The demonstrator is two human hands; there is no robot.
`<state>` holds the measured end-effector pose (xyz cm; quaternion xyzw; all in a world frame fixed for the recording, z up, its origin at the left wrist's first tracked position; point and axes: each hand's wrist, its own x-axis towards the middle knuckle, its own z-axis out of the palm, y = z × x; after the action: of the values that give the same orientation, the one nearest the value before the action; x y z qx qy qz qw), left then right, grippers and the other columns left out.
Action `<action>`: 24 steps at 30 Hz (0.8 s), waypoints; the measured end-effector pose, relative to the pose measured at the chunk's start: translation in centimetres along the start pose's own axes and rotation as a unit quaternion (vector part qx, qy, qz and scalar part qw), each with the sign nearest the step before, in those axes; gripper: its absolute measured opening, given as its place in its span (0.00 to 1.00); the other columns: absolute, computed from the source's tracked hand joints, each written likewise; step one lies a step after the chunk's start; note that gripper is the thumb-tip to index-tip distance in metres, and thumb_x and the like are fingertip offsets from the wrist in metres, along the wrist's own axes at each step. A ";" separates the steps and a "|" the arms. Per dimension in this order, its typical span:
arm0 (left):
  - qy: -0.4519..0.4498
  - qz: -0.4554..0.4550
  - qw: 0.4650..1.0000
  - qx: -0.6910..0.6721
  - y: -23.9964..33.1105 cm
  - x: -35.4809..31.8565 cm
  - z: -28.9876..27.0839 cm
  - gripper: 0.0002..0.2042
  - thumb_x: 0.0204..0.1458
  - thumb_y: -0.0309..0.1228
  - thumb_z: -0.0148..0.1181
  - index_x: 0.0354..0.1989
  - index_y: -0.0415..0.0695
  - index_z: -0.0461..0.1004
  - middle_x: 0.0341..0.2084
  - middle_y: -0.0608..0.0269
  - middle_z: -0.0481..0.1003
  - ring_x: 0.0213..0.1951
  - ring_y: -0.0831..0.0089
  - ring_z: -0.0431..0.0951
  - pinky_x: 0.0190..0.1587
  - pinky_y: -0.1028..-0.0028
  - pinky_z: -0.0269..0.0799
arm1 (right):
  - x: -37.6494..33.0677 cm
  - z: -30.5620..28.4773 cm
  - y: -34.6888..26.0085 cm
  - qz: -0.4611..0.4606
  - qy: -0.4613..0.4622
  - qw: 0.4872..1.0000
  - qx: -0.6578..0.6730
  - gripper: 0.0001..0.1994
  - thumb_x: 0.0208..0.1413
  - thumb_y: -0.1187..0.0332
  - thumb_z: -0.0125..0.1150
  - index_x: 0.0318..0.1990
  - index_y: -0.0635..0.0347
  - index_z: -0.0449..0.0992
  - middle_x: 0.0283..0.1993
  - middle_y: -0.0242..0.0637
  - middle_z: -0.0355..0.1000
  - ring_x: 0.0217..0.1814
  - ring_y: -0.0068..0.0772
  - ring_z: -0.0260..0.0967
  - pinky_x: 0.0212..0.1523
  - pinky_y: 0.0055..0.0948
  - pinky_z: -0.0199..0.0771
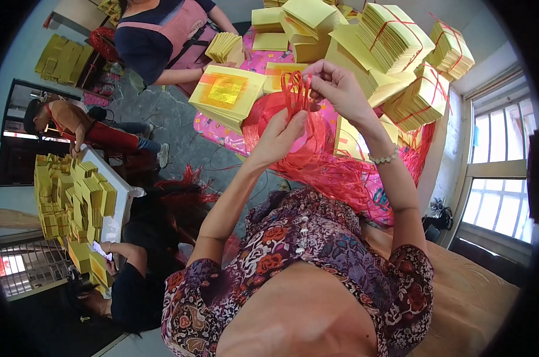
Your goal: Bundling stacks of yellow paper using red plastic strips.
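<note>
My left hand point(281, 135) is closed on a bunch of looped red plastic ribbon point(292, 89), held upright over the table. From the right, my right hand point(339, 89) pinches the top of the same loops between thumb and fingers. Just beneath them lies a round coil of red ribbon point(259, 116), and a tangle of loose strands point(341, 181) spreads toward my lap. Left of the coil sits a stack of yellow paper point(216, 110) with an orange and gold square on top.
Red-tied bundles of yellow paper point(394, 38) are piled at the far right of the pink patterned table point(222, 135). Across it a person in a pink apron point(183, 30) handles yellow paper. Two more people are at a white table point(112, 229) on the left. A barred window point(498, 143) is at right.
</note>
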<state>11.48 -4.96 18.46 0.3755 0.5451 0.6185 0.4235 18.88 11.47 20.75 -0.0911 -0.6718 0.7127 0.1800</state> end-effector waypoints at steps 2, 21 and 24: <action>-0.025 -0.035 0.998 -0.041 0.3 -0.2 0.0 0.16 0.64 0.36 0.40 0.49 0.37 0.68 0.18 0.78 0.56 0.20 0.88 0.53 0.22 0.84 0.50 | 0.3 0.2 0.3 -0.004 0.007 1.000 -0.019 0.05 0.58 0.72 0.54 0.39 0.64 0.73 0.31 0.27 0.71 0.28 0.11 0.65 0.32 0.15 0.70; 0.023 -0.094 0.992 -0.077 -3.9 1.4 -1.3 0.14 0.63 0.41 0.43 0.30 0.46 0.67 0.13 0.80 0.52 0.14 0.89 0.47 0.17 0.83 0.41 | 2.1 -1.1 4.5 -0.062 0.005 0.976 -0.211 0.11 0.58 0.69 0.55 0.46 0.64 0.72 0.34 0.29 0.73 0.34 0.15 0.70 0.38 0.19 0.71; 0.043 -0.077 0.989 -0.116 -4.3 1.7 -1.9 0.14 0.63 0.42 0.43 0.30 0.46 0.67 0.13 0.79 0.52 0.14 0.88 0.47 0.17 0.83 0.42 | 2.3 -2.1 6.2 -0.075 -0.083 0.993 -0.045 0.16 0.58 0.66 0.57 0.52 0.62 0.69 0.41 0.31 0.73 0.43 0.18 0.71 0.44 0.21 0.71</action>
<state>9.60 -3.82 13.96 0.2538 0.5151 0.6586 0.4863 16.76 14.09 14.73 0.0110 -0.7208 0.6713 0.1722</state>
